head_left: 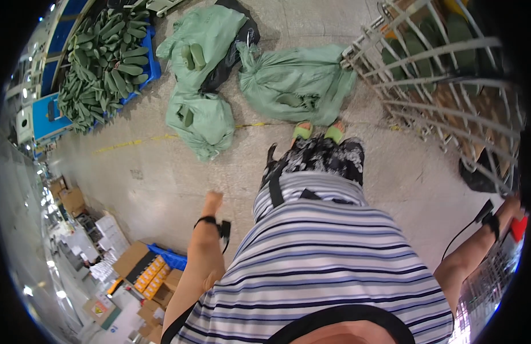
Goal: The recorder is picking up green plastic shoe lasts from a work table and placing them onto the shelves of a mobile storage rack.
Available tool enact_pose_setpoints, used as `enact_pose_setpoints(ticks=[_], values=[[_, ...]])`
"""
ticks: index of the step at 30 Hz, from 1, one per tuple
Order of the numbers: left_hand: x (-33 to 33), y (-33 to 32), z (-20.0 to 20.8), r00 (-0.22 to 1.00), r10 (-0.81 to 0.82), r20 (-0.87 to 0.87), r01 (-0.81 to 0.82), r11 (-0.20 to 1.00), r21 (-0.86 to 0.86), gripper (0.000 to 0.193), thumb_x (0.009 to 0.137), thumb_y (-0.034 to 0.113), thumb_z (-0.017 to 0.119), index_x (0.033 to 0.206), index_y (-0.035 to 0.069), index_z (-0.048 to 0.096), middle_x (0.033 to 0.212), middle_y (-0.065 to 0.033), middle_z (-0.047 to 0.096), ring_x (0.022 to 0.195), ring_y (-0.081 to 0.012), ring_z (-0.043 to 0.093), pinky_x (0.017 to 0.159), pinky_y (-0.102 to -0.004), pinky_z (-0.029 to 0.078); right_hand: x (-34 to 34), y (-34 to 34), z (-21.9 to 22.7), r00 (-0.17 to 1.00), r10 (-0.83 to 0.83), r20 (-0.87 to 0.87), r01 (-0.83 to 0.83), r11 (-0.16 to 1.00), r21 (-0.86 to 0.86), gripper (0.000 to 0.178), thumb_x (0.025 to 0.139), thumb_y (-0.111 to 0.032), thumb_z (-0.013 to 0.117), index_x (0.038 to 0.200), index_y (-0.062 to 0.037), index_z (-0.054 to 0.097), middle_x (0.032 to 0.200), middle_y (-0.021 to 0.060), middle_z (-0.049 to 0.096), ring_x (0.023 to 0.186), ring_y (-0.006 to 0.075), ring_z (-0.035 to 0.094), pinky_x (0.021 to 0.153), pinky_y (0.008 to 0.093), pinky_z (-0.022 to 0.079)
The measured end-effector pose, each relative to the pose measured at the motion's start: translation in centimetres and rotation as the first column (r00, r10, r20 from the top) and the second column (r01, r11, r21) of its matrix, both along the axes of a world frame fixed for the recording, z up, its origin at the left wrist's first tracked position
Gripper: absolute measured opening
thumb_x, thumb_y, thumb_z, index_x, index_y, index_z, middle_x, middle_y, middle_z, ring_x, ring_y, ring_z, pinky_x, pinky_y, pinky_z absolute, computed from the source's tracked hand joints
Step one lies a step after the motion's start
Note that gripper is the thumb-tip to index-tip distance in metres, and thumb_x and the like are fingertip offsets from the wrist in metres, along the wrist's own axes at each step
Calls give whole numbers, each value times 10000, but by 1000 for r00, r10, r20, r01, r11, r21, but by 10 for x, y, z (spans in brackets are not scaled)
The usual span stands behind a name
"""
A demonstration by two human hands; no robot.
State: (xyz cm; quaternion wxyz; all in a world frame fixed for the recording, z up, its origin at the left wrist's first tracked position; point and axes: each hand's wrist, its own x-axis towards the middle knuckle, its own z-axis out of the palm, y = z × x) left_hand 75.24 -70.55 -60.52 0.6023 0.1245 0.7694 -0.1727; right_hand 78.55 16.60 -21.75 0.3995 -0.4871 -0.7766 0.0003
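My left hand hangs low over the floor beside my hip, touching nothing that shows. It is small and blurred, so its fingers cannot be made out. At the far right, my right hand reaches to the end of a metal rack. A red object sits just below that hand; whether the fingers grip it or a bar is unclear. Green shoe-sole-shaped pieces stand inside the rack. In front of my feet lies a full green sack with a torn hole.
Two more green sacks, one at the back with a pair of green soles on top and one nearer, lie left of my feet. Green soles overfill a blue bin. Cardboard boxes stand lower left.
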Motion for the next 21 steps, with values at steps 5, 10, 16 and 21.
enact_pose_setpoints(ticks=[5,10,16,21], values=[[-2,-16,-27,791,573,-216,-559,819,126,156,748,148,564,746,48,683,806,-181,668,750,-325,658,627,-436,513,85,162,-30,996,-84,31,81,992,99,323,842,-247,546,850,76,563,771,185,608,691,253,574,631,392,456],[-163,124,-37,598,750,-283,-370,571,733,295,826,222,519,937,-25,639,913,-243,637,862,-429,593,765,-445,478,28,25,-108,992,119,46,-125,980,155,295,883,-195,529,805,80,602,707,153,598,623,232,499,603,386,434],[-282,249,-8,711,699,-72,-179,279,943,306,811,144,588,1086,10,595,892,-165,659,823,-301,645,713,-360,494,-20,-127,-325,347,830,436,-545,557,-626,171,811,-120,502,831,12,610,871,187,594,865,366,552,778,450,440],[-300,258,-29,680,734,9,-246,217,945,315,791,122,598,1073,-16,587,929,-195,653,841,-368,619,713,-423,492,-199,-215,-452,-157,831,534,-419,434,-798,166,784,-149,523,741,-2,587,847,217,611,819,391,594,738,458,475]])
